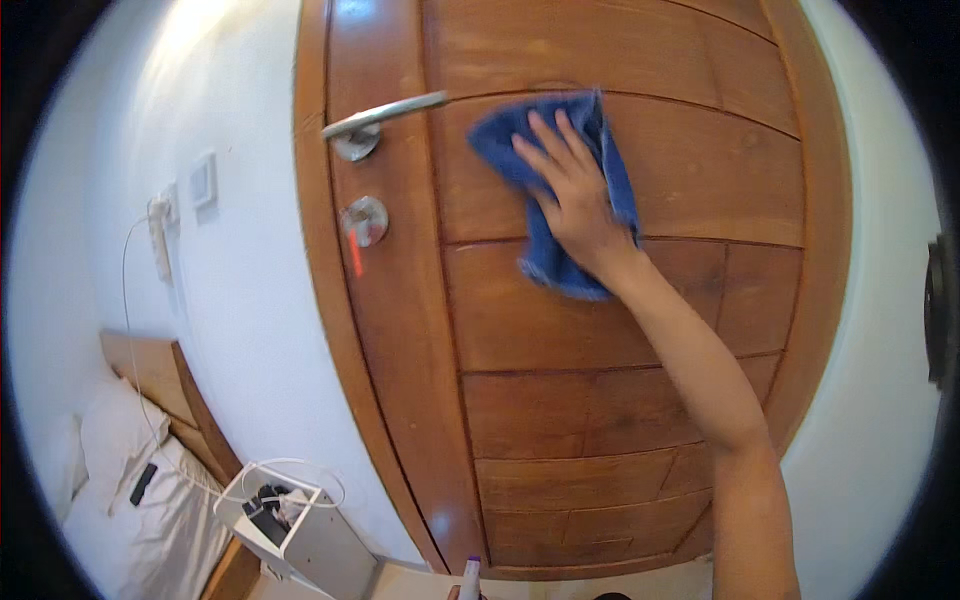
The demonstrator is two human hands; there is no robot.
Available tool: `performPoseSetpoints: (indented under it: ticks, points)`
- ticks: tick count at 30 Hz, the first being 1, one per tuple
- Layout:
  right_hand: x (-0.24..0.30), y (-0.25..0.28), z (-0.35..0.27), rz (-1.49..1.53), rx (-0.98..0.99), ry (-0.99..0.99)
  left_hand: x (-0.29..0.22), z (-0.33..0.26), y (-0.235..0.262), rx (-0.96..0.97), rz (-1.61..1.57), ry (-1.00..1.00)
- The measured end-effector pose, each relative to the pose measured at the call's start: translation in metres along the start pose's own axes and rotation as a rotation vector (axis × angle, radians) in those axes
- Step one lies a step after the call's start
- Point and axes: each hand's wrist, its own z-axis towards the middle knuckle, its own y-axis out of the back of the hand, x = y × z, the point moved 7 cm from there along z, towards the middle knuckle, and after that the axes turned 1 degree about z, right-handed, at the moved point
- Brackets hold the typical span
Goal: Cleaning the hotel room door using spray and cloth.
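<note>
Down at seven o'clock, a white pillow [112, 432] lies on a bed, with a white bedside stand [300, 535] just to its right. Higher, at ten o'clock, a wall switch [203, 181] sits on the white wall. On the wooden door [560, 420], a silver handle [385, 113] sits above a round lock [366, 219]. At six o'clock a spray bottle tip [470, 575] shows; the left hand itself is hidden. At one o'clock, the right hand [575, 195] presses flat, fingers spread, on a blue cloth [560, 262] against the door panel.
</note>
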Motion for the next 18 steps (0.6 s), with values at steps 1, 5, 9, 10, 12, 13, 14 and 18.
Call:
performPoseSetpoints:
  ticks: [1, 5, 9, 10, 12, 13, 14, 18]
  points:
    - [-0.002, 0.009, 0.015, -0.061, -0.099, 0.008, 0.000, 0.001, -0.005, 0.034, 0.005, 0.004]
    - [0.001, -0.005, 0.025, -0.188, -0.117, 0.025, 0.005, 0.019, -0.022, 0.133, 0.077, -0.047]
    - [-0.027, -0.002, -0.001, 0.011, -0.005, 0.125, 0.009, 0.034, -0.035, 0.185, 0.127, -0.073]
    - [-0.050, 0.020, -0.001, -0.020, -0.065, 0.142, 0.009, 0.036, -0.037, 0.191, 0.131, -0.073]
    - [-0.094, 0.068, -0.016, -0.117, -0.138, 0.081, 0.008, 0.036, -0.034, 0.188, 0.134, -0.063]
    - [-0.120, 0.098, -0.027, -0.190, -0.149, 0.001, 0.007, 0.036, -0.031, 0.185, 0.131, -0.059]
    - [-0.138, 0.127, -0.044, -0.236, -0.258, -0.119, 0.007, 0.034, -0.027, 0.177, 0.133, -0.054]
    - [-0.185, 0.176, -0.072, -0.476, -0.367, -0.446, 0.012, 0.025, -0.009, 0.140, 0.134, -0.029]
